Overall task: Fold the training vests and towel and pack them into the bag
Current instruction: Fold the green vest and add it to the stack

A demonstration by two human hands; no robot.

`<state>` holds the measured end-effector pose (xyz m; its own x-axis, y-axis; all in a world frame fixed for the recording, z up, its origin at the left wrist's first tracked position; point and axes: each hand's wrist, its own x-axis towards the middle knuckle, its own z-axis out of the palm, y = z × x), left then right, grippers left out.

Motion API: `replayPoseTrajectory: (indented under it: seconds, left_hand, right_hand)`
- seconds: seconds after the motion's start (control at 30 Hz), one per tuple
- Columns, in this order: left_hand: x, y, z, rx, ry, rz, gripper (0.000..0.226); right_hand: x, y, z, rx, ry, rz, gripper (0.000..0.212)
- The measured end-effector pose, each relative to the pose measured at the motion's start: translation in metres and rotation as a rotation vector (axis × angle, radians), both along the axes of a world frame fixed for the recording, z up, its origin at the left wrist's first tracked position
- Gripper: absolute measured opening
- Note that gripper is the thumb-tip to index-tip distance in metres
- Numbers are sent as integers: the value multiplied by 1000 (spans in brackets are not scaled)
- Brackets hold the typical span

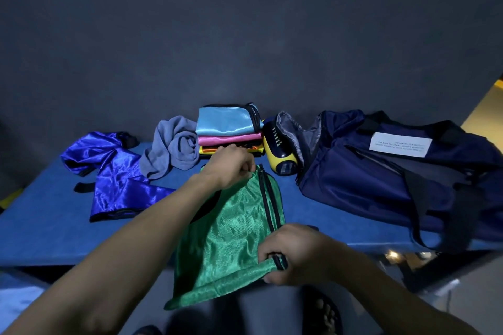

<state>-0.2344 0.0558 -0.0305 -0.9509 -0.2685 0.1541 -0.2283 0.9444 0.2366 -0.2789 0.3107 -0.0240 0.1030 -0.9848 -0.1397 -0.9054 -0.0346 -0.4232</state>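
A shiny green vest (231, 239) with black trim hangs half over the front edge of the blue table (54, 226). My left hand (231, 164) pinches its far top corner. My right hand (294, 253) grips its near black-trimmed edge. A crumpled dark blue vest (114, 174) lies at the left. The grey towel (171, 144) sits bunched behind it. A stack of folded vests (228, 128), light blue on pink on orange and yellow, stands at the back centre. The navy bag (381, 171) lies at the right, open toward the stack.
A yellow and navy bottle-like object (277, 149) lies between the folded stack and the bag's opening. A white label (400, 144) is on the bag. A dark wall rises behind the table. A sandalled foot (326, 313) shows below the table edge.
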Motion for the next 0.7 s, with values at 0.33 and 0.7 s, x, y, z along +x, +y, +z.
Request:
replayPoseTrajectory:
  seconds: [0.33, 0.7]
  left_hand:
    - [7, -2, 0, 256, 81, -65, 6]
    - [-22, 10, -14, 331, 36, 149, 7]
  right_hand:
    - [2, 1, 5, 25, 4, 4, 31]
    - [1, 6, 10, 55, 21, 22, 32]
